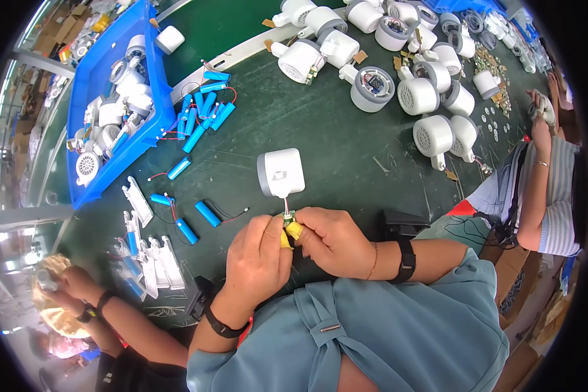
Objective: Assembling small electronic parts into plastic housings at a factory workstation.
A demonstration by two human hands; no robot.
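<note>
Just in front of my body, my left hand (256, 253) and my right hand (338, 243) meet, fingertips pinched together. Between them is a small green circuit board (290, 214) with a white connector; the fingers hide most of it. Yellow covers (294, 230) wrap some of the fingertips. Thin wires (286, 204) run from the board up to a white rounded housing (284, 168) with a grey rim, which lies on its side on the dark green table just beyond my hands. Neither hand touches the housing.
Blue battery cells (208, 213) with wires lie left of centre, near white plastic strips (166, 262). A blue bin (85, 186) of white housings stands at far left; more housings (418, 97) crowd the back right. Co-workers' hands (78, 284) work at left and far right.
</note>
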